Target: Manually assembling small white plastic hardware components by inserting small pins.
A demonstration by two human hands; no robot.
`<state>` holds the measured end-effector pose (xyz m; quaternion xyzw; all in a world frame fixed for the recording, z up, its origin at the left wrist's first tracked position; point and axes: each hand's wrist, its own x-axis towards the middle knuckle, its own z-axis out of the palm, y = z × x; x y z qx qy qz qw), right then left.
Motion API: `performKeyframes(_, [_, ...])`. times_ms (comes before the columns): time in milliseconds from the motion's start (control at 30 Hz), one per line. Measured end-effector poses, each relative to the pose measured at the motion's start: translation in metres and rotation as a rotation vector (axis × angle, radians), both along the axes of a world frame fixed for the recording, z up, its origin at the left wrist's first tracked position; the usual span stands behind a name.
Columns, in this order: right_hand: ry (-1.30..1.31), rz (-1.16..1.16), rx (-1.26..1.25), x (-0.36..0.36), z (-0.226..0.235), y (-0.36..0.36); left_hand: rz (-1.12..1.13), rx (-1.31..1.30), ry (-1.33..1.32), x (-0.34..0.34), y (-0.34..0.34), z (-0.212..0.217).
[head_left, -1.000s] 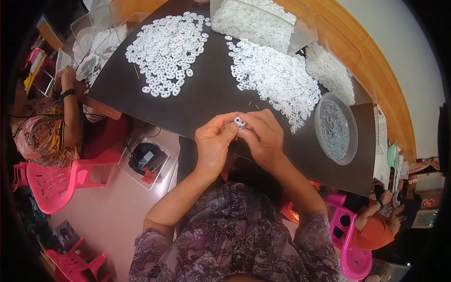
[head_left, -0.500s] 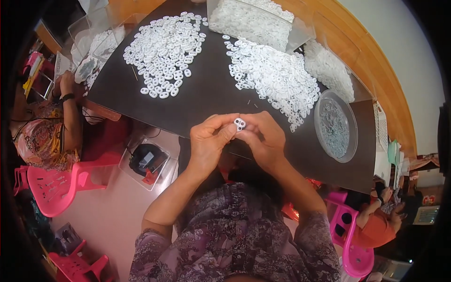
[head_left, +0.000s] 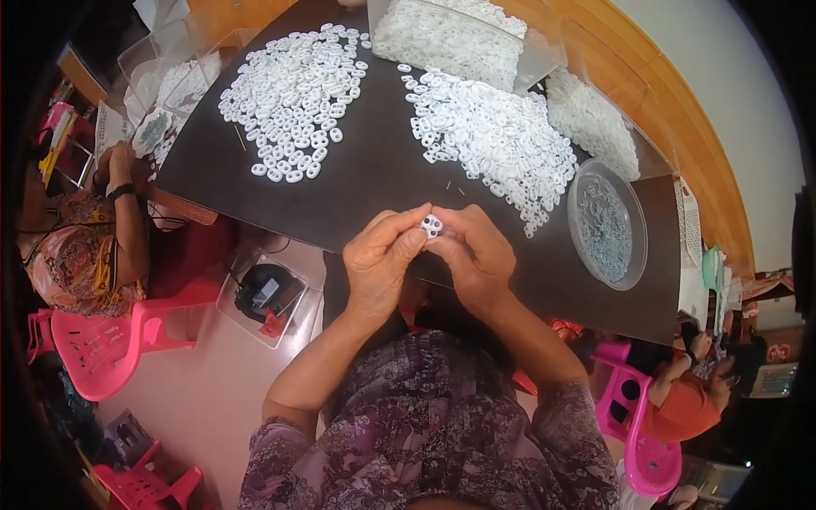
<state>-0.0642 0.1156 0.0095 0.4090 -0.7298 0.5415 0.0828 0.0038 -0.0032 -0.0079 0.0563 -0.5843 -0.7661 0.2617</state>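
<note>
Between the fingertips of my left hand (head_left: 380,255) and my right hand (head_left: 473,253) is a small white plastic piece with dark holes (head_left: 432,225). Both hands pinch it just over the near edge of the dark table (head_left: 340,200). Ahead to the left lies a pile of white oval two-holed pieces (head_left: 293,89). A second pile of small white plastic parts (head_left: 493,127) spreads ahead to the right. Right of my right hand, a round clear dish (head_left: 639,212) holds many small grey-blue metallic-looking bits (head_left: 605,229).
Clear bins of white parts (head_left: 450,38) stand at the table's far side. Thin pin-like bits (head_left: 456,189) lie before my hands. At left sits a person (head_left: 81,246) beside a pink chair (head_left: 98,348); another person (head_left: 680,399) sits at right. A clear tray (head_left: 263,297) is below, left.
The white piece has turned slightly between my fingertips and now shows more of its holes. Both hands stay in nearly the same place, and the whole view has shifted slightly.
</note>
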Motion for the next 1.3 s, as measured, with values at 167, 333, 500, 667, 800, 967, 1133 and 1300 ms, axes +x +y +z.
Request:
performKeyframes(167, [0.015,-0.025,-0.037,0.004,-0.002,-0.003,0.129,-0.123,-0.023,0.000,0.006,-0.002])
performKeyframes(333, [0.017,-0.023,-0.051,0.005,-0.005,-0.005,0.140,-0.059,-0.019,-0.001,0.009,-0.004])
performKeyframes(500, [-0.116,-0.054,-0.073,0.008,-0.003,-0.004,0.055,0.001,-0.027,0.001,0.001,0.005])
performKeyframes(667, [-0.109,0.002,-0.083,0.006,-0.001,-0.003,-0.025,-0.083,-0.020,0.004,-0.006,0.009])
performKeyframes(800, [-0.099,-0.011,-0.076,0.010,0.002,-0.003,-0.032,0.043,0.030,0.002,-0.003,0.007])
performKeyframes(967, [-0.085,0.007,-0.041,0.015,0.001,-0.003,0.051,-0.080,0.068,0.004,-0.001,0.004])
performKeyframes(1133, [-0.054,-0.014,-0.062,0.017,-0.005,-0.008,0.136,-0.075,0.071,0.006,0.007,0.003])
performKeyframes(1300, [0.015,-0.021,-0.048,0.018,-0.003,-0.010,0.183,-0.065,0.070,0.009,0.010,0.004])
